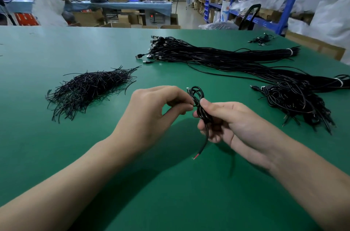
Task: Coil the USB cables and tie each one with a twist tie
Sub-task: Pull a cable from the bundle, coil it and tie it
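Coiled cable: the coiled cable (198,96) is held in the air above the middle of the bench (56,51), its loops standing up out of the fist and its stripped end (196,156) hanging below.
Right hand: the right hand (236,126) grips the coil at its waist, thumb on top and fingers curled round the strands.
Left hand: the left hand (149,115) pinches the twist tie (193,106) at the coil's waist between thumb and forefinger.
Step, as judged: the tie is being wound tight; how many turns it has cannot be told.
Twist-tie pile: loose ties (89,88) lie toward the left side of the bench.
Uncoiled bundle: long cables (208,52) stretch from the far edge toward the right edge.
Finished heap: tied coils (299,104) lie by the right edge.
Risk: if the right grip slackens, the loops may spring apart before the tie bites.
Risk: a short pinch on the tie ends may slip, leaving a loose twist that opens in the heap.
Risk: the dangling end may escape the tie.
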The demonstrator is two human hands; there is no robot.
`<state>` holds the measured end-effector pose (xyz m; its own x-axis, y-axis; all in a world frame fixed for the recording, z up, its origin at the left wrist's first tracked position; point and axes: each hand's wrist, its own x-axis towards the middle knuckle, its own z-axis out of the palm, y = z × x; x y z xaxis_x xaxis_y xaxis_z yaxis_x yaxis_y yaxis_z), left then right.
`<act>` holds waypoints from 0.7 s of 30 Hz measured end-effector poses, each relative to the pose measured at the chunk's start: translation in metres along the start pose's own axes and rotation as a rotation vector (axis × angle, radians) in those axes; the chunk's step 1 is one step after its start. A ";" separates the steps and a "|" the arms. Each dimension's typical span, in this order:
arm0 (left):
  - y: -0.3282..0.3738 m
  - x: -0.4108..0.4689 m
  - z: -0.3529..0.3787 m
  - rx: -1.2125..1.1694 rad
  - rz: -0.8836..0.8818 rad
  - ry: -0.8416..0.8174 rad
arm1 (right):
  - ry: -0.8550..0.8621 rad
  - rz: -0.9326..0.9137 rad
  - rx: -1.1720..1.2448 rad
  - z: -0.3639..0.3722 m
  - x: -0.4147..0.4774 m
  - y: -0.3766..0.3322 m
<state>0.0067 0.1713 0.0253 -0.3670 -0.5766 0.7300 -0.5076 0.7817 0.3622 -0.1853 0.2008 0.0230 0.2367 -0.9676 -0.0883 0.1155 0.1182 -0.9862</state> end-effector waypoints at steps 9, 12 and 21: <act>-0.007 0.001 -0.001 -0.008 0.021 -0.069 | 0.069 -0.056 -0.071 0.000 0.000 0.001; -0.010 0.001 0.000 -0.185 -0.265 -0.105 | 0.086 -0.303 -0.434 -0.003 -0.002 -0.001; -0.010 0.003 -0.002 -0.796 -0.635 -0.241 | 0.050 -0.418 -0.684 -0.017 0.001 -0.003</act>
<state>0.0120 0.1623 0.0248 -0.4029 -0.8996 0.1687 -0.0334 0.1986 0.9795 -0.2021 0.1961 0.0235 0.2588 -0.9123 0.3175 -0.4356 -0.4036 -0.8046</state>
